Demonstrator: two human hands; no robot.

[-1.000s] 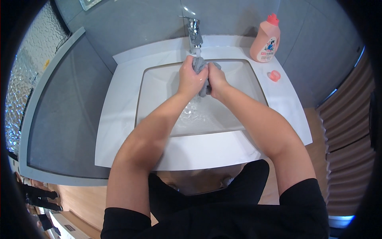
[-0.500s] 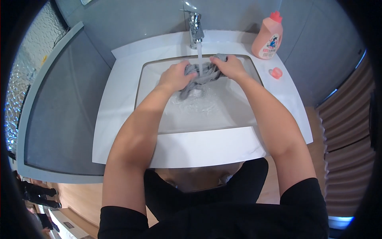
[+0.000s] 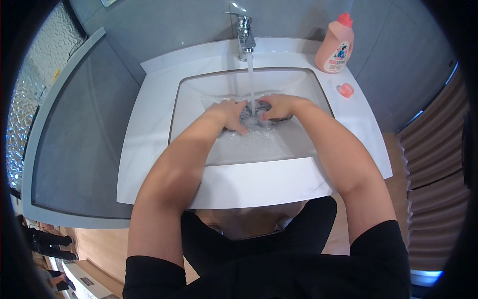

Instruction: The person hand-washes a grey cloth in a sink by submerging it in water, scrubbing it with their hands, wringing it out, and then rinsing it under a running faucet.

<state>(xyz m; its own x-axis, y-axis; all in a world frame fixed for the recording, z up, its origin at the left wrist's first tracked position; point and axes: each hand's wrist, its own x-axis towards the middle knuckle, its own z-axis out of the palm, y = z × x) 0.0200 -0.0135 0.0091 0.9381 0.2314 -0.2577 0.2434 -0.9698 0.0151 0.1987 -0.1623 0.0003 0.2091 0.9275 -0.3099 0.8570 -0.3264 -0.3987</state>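
Observation:
A grey wet cloth (image 3: 247, 118) lies bunched in the water of the white sink (image 3: 294, 144), right under the running stream. On its left side my left hand (image 3: 226, 115) grips it, thumb apart from the fingers and pointing toward the near side. My right hand (image 3: 279, 106) curls over the cloth's right side, with a dark fold showing beneath the palm. Both hands are low in the basin, and splashing water partly hides the fingertips and the cloth's outline. From the chrome faucet (image 3: 245, 37) water falls between my hands.
A pink detergent bottle (image 3: 334, 45) stands at the counter's back right corner. Nearer lies a small pink cap (image 3: 345, 90). The white counter (image 3: 259, 184) rims the sink. A grey-framed panel (image 3: 79, 144) is at left, a pleated brown curtain (image 3: 438, 184) at right.
Both hands have moved down and nearer with the cloth, from stretching it under the stream to pressing it bunched in the water. My hands are closer together.

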